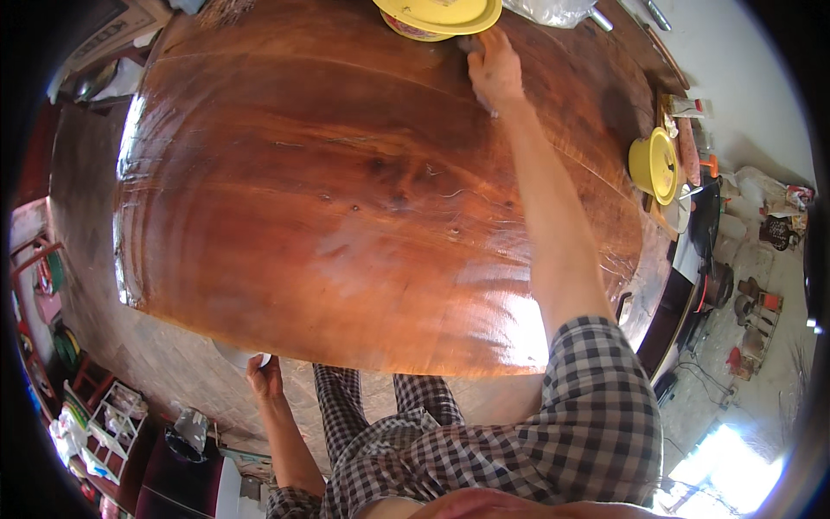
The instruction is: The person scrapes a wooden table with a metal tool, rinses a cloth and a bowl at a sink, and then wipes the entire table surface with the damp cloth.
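Note:
My left hand (264,378) grips the rim of a pale bowl or dish (235,355) just below the near edge of the wooden table (363,259). The table edge hides part of that dish. Stretched far across the glossy tabletop, my right hand (496,68) is low over the wood, beside a yellow lidded basin (425,29). Its fingers are curled and blurred, with a small greyish patch at their tips; whether they hold something is unclear. The basin's round yellow lid (447,13) is cut off by the top of the view.
A clear plastic bag (551,10) lies beyond my right hand. At the right stand a second yellow lidded pot (652,165) and a white plate (681,207). A white rack (117,428) and a dark bucket (188,434) are at the lower left.

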Action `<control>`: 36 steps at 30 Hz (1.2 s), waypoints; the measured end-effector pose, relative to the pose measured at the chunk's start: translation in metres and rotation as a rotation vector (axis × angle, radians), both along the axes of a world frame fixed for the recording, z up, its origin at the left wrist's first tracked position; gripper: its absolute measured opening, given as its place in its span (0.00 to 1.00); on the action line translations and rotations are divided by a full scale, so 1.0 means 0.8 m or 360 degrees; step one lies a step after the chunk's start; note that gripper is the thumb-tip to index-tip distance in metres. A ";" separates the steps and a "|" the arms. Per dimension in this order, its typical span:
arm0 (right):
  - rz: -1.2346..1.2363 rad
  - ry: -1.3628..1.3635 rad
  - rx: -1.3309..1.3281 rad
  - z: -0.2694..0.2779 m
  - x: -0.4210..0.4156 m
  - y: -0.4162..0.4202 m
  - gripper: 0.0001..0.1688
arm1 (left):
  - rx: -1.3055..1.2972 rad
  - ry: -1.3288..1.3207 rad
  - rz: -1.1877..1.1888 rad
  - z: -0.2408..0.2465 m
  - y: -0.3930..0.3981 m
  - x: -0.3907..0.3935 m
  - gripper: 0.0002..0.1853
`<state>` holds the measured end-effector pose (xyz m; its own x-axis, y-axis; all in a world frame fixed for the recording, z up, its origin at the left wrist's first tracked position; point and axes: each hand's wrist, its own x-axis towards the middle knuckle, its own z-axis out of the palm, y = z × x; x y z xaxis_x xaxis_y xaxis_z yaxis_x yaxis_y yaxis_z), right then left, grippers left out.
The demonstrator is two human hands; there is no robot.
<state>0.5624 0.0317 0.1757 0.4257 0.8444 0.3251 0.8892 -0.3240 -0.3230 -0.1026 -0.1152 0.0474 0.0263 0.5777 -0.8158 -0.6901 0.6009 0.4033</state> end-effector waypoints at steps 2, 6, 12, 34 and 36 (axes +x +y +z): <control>-0.0061 0.0045 0.0192 -0.010 -0.046 -0.011 0.24 | 0.0000 0.0048 -0.0006 0.005 0.000 -0.001 0.27; 0.0034 0.0086 0.0143 -0.016 -0.079 -0.002 0.25 | -0.0059 0.0224 -0.0023 0.008 -0.002 -0.013 0.26; 0.0344 -0.0093 0.0261 0.000 -0.130 0.013 0.26 | 0.0041 0.0126 -0.0057 0.006 -0.005 -0.028 0.27; 0.1131 0.0214 -0.0030 -0.018 -0.399 -0.003 0.25 | -0.0034 0.0212 -0.0172 0.019 0.004 -0.026 0.33; 0.1192 0.0426 0.0030 -0.017 -0.437 -0.017 0.25 | -0.0022 0.0232 -0.0215 0.030 0.003 -0.026 0.33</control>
